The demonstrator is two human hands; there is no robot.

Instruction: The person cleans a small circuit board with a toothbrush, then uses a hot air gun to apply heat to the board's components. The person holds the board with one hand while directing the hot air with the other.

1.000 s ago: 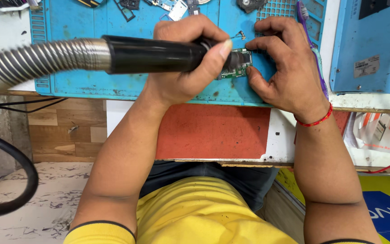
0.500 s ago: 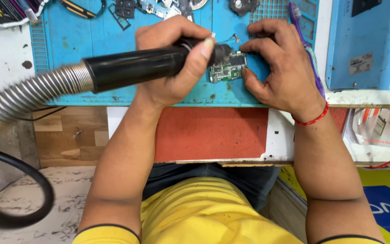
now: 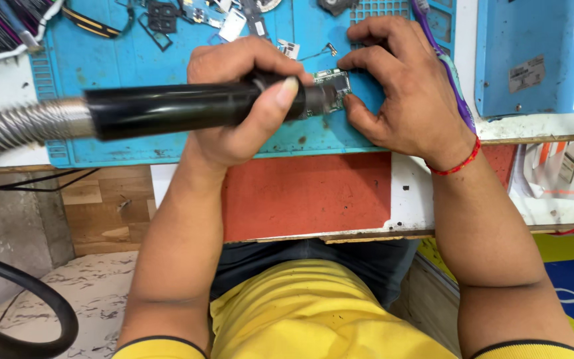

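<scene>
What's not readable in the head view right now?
- Nozzle tip of the black hot-air handle: hidden behind the left hand.
- Circuit board: mostly covered by the nozzle and the right hand; components too small to tell.
- Ribbed metal hose: cut off by the left edge.
- Small parts at the top of the blue mat: cut off by the top edge.

The left hand (image 3: pixel 247 100) and black nozzle (image 3: pixel 187 110) hide most of the circuit board (image 3: pixel 333 83); the ribbed hose (image 3: pixel 14 129) leaves frame beyond that wrist.
</scene>
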